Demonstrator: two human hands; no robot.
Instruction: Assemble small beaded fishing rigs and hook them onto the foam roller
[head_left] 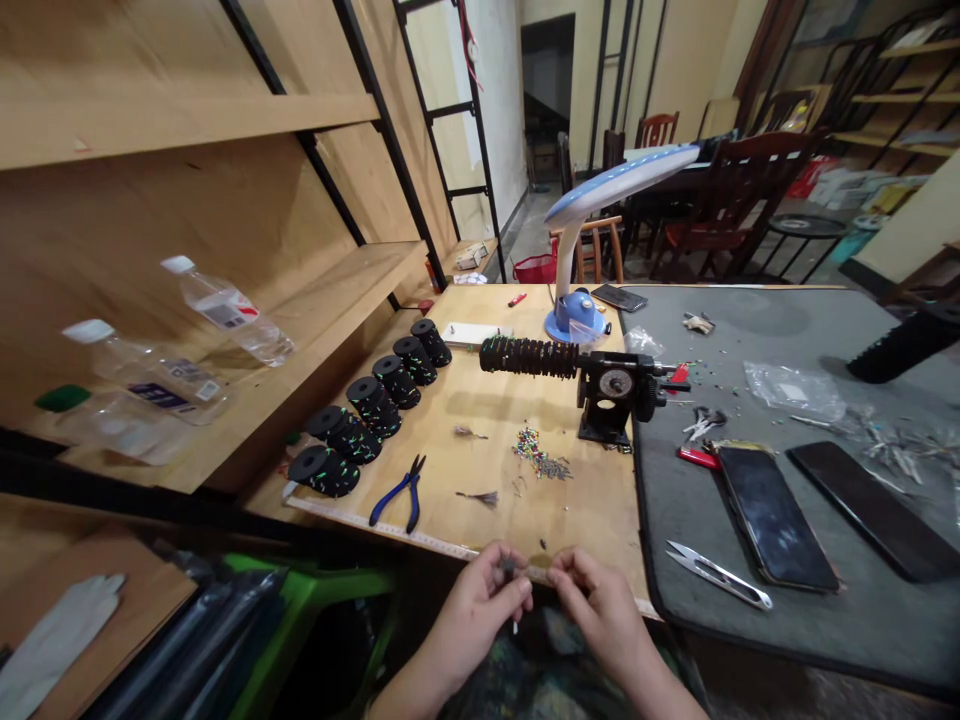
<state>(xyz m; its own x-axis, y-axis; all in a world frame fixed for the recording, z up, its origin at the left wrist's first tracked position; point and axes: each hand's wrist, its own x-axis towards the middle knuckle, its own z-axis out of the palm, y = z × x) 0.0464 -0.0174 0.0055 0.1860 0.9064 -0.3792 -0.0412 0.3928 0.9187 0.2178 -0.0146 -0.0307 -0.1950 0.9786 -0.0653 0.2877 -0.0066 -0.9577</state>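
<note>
Just off the table's front edge, my left hand (480,598) is closed with its fingertips pinched. A small dark bit shows at those fingers and a white tip pokes out below; I cannot make out what it is. My right hand (595,592) is beside it, thumb and forefinger together in a pinch, their contents too small to name. Beyond the hands lie a small hair-like tuft (480,497), another tuft (470,432), and a heap of coloured beads (529,445) with small metal pieces. Blue-handled pliers (400,497) rest to the left with jaws slightly apart.
A black cranked device (609,388) with a wound roller (529,356) stands past the beads. Several black spools (375,405) line the left. A blue desk lamp (576,315) stands behind. Thread snips (718,575) and phones (776,515) lie on the grey mat (697,640).
</note>
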